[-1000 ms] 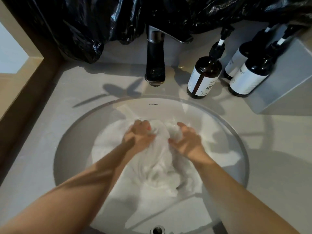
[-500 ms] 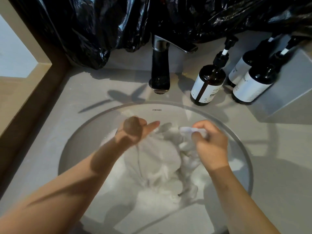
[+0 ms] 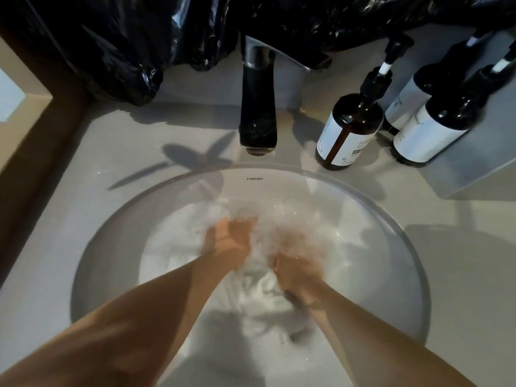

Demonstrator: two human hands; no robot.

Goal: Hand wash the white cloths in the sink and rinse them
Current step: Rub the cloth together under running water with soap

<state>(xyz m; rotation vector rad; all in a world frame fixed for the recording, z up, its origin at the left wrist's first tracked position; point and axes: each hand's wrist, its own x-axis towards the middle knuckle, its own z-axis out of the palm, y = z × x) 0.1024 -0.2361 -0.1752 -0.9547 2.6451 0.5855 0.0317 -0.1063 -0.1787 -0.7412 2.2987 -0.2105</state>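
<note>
A pale grey counter (image 3: 83, 196) fills most of the view from above. Crumpled black plastic sheeting (image 3: 125, 37) hangs along its far edge, from 10 to 2 o'clock. Set into the counter, from the middle down to 6 o'clock, is a round white sink (image 3: 111, 247) with a small brand mark on its far wall.

The white cloths (image 3: 259, 291) lie bunched and wet in the sink basin, at its centre. Two bare forearms reach in from 7 and 5 o'clock. The left hand (image 3: 229, 238) and the right hand (image 3: 296, 270) are both down among the cloths, close together. Both are smeared by motion blur, and the fingers cannot be made out, so it cannot be told whether they are spread or gripping fabric.

A tall dark faucet (image 3: 258, 107) stands on the counter at 12 o'clock, just behind the sink rim. At 2 o'clock stand three dark pump bottles with white labels: one nearest the faucet (image 3: 349, 132), a second to its right (image 3: 438, 127), and a third behind and between them (image 3: 405, 99).
</note>
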